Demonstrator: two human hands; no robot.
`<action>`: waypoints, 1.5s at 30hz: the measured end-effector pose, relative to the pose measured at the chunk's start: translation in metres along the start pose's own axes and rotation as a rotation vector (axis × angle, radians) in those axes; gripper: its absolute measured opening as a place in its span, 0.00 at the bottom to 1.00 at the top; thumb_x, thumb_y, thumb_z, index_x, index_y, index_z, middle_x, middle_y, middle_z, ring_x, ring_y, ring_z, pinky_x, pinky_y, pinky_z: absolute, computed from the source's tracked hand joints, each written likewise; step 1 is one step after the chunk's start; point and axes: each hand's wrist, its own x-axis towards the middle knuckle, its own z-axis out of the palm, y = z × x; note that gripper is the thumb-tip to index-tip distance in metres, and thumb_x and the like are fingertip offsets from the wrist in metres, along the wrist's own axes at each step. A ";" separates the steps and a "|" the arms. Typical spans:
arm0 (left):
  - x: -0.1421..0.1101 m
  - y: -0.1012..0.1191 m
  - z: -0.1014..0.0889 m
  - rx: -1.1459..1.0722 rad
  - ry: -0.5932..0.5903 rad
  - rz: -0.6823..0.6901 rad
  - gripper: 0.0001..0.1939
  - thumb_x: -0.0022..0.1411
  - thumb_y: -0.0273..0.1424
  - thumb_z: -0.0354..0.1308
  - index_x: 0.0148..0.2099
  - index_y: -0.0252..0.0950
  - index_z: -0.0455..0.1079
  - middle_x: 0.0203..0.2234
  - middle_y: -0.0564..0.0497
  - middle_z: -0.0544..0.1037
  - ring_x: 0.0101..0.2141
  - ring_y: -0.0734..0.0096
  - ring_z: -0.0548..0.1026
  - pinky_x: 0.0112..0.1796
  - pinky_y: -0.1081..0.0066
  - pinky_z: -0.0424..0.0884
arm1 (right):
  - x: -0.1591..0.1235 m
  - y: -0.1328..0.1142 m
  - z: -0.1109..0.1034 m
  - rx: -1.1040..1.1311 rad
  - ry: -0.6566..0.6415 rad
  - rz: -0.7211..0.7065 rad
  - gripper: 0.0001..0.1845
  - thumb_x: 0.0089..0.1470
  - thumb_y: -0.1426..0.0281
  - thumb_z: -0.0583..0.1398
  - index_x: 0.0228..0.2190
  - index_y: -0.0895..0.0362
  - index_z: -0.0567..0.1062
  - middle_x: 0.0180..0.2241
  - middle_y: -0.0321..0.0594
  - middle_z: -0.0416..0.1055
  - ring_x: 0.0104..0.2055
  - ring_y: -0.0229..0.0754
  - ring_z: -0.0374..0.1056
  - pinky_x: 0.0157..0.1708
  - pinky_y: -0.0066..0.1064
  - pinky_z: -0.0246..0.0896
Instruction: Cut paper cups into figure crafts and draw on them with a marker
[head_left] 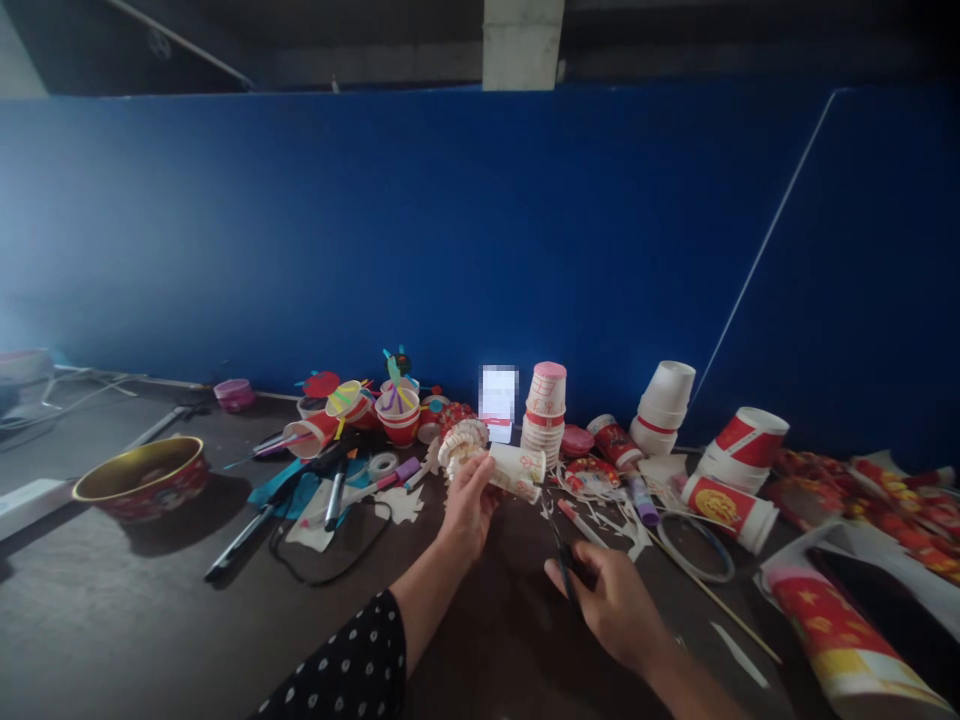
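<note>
In the middle of the head view my left hand [466,512] grips a white paper cup [519,466] with red print, tipped on its side with its rim to the right. Curled, frilly white paper [460,446] sits at the cup's left end; whether it is joined to the cup I cannot tell. My right hand [624,600] is closed around the dark handles of a pair of scissors [561,545]. The blades point up towards the cup's rim, close to its lower edge; whether they touch it is unclear.
A stack of paper cups [543,420] stands behind the cup, beside a propped phone [499,400]. Paper scraps [634,530] and a wire ring [697,548] lie right. Left are markers [336,500], decorated cups [397,412] and a gold-lined tin [142,485]. A blue wall [375,230] rises behind.
</note>
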 end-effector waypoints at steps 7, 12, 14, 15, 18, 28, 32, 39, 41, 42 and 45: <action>-0.003 -0.001 0.002 -0.001 -0.059 -0.025 0.14 0.45 0.33 0.62 0.36 0.35 0.65 0.29 0.52 0.74 0.29 0.72 0.72 0.32 0.73 0.66 | 0.002 0.001 0.000 0.111 0.061 0.017 0.19 0.46 0.59 0.57 0.14 0.56 0.61 0.14 0.31 0.55 0.19 0.33 0.48 0.19 0.26 0.43; -0.004 -0.005 0.002 0.040 -0.036 -0.022 0.20 0.46 0.34 0.60 0.42 0.38 0.62 0.30 0.53 0.73 0.27 0.73 0.72 0.26 0.75 0.66 | 0.001 -0.002 0.000 0.001 0.116 -0.004 0.19 0.47 0.57 0.56 0.15 0.56 0.63 0.14 0.32 0.60 0.18 0.33 0.51 0.18 0.25 0.44; -0.004 -0.006 0.002 0.045 -0.035 -0.021 0.21 0.46 0.35 0.60 0.43 0.38 0.62 0.30 0.53 0.73 0.27 0.73 0.72 0.25 0.76 0.65 | 0.000 -0.003 0.000 -0.098 0.131 -0.032 0.18 0.48 0.58 0.55 0.16 0.56 0.64 0.15 0.33 0.63 0.18 0.34 0.55 0.19 0.25 0.46; -0.004 -0.006 0.002 0.041 -0.035 -0.021 0.21 0.45 0.35 0.60 0.43 0.38 0.62 0.30 0.53 0.72 0.27 0.73 0.71 0.25 0.76 0.65 | 0.000 -0.004 -0.001 -0.152 0.138 -0.044 0.18 0.49 0.58 0.55 0.17 0.56 0.64 0.15 0.34 0.65 0.18 0.35 0.57 0.19 0.25 0.47; -0.004 -0.006 0.003 0.021 -0.038 -0.032 0.21 0.44 0.36 0.61 0.42 0.38 0.61 0.30 0.53 0.72 0.26 0.74 0.71 0.24 0.76 0.65 | -0.001 -0.007 -0.003 -0.305 0.155 -0.061 0.17 0.51 0.59 0.53 0.18 0.55 0.65 0.16 0.34 0.67 0.18 0.36 0.60 0.20 0.26 0.47; -0.007 -0.003 0.008 0.179 -0.067 -0.049 0.25 0.41 0.34 0.65 0.40 0.36 0.59 0.25 0.53 0.72 0.21 0.77 0.70 0.21 0.79 0.60 | 0.001 -0.007 -0.009 -0.428 0.161 -0.067 0.18 0.52 0.58 0.50 0.20 0.55 0.67 0.18 0.39 0.71 0.20 0.40 0.65 0.21 0.27 0.48; -0.006 0.000 0.009 0.213 -0.078 -0.037 0.26 0.39 0.32 0.66 0.40 0.36 0.58 0.25 0.54 0.73 0.21 0.79 0.69 0.21 0.80 0.60 | 0.002 -0.004 -0.010 -0.326 0.130 -0.051 0.18 0.51 0.57 0.51 0.18 0.56 0.66 0.16 0.37 0.68 0.19 0.37 0.61 0.20 0.26 0.48; -0.004 0.006 0.010 0.248 -0.105 -0.014 0.32 0.38 0.32 0.66 0.47 0.36 0.58 0.25 0.54 0.73 0.21 0.79 0.68 0.21 0.80 0.60 | 0.008 0.005 -0.020 -0.120 0.016 -0.034 0.19 0.49 0.57 0.53 0.17 0.57 0.65 0.15 0.32 0.61 0.20 0.34 0.56 0.19 0.24 0.48; -0.005 0.007 0.010 0.265 -0.104 -0.012 0.31 0.39 0.32 0.65 0.46 0.36 0.59 0.26 0.53 0.73 0.23 0.79 0.69 0.22 0.80 0.61 | 0.010 0.008 -0.026 -0.125 -0.008 -0.021 0.19 0.48 0.56 0.54 0.17 0.58 0.66 0.15 0.32 0.60 0.19 0.34 0.55 0.19 0.23 0.47; -0.006 0.007 0.010 0.276 -0.104 -0.006 0.29 0.39 0.32 0.65 0.45 0.35 0.60 0.26 0.53 0.74 0.23 0.78 0.69 0.22 0.80 0.61 | 0.011 0.009 -0.028 -0.140 -0.018 -0.017 0.19 0.48 0.56 0.54 0.17 0.58 0.66 0.15 0.31 0.61 0.20 0.34 0.55 0.19 0.23 0.48; -0.004 0.003 0.007 0.313 -0.098 0.029 0.26 0.40 0.33 0.65 0.43 0.35 0.61 0.26 0.53 0.74 0.22 0.79 0.69 0.21 0.81 0.61 | 0.011 0.010 -0.034 -0.240 0.000 -0.019 0.19 0.47 0.56 0.54 0.17 0.57 0.66 0.15 0.32 0.62 0.19 0.34 0.56 0.19 0.23 0.47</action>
